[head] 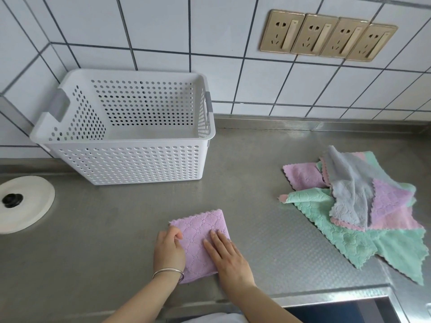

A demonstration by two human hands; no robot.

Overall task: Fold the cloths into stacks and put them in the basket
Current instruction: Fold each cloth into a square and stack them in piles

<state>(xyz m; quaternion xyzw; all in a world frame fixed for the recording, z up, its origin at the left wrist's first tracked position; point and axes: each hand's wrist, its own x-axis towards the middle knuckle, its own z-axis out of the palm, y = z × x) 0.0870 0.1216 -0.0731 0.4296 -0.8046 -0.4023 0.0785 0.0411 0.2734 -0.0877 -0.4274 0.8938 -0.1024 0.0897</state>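
Note:
A folded purple cloth [201,231] lies on the steel counter in front of me. My left hand [168,248] grips its left edge with curled fingers. My right hand [227,255] presses flat on the cloth's right half, fingers straight. A loose pile of cloths [359,201] in green, grey, purple and pink lies to the right. The white perforated basket [123,159] stands at the back left with nothing visible inside it.
A white round lid [25,206] with a black knob lies at the left on the steel counter [245,183]. The tiled wall behind carries a row of gold sockets [326,36]. A dark opening [338,311] sits at the counter's front right edge.

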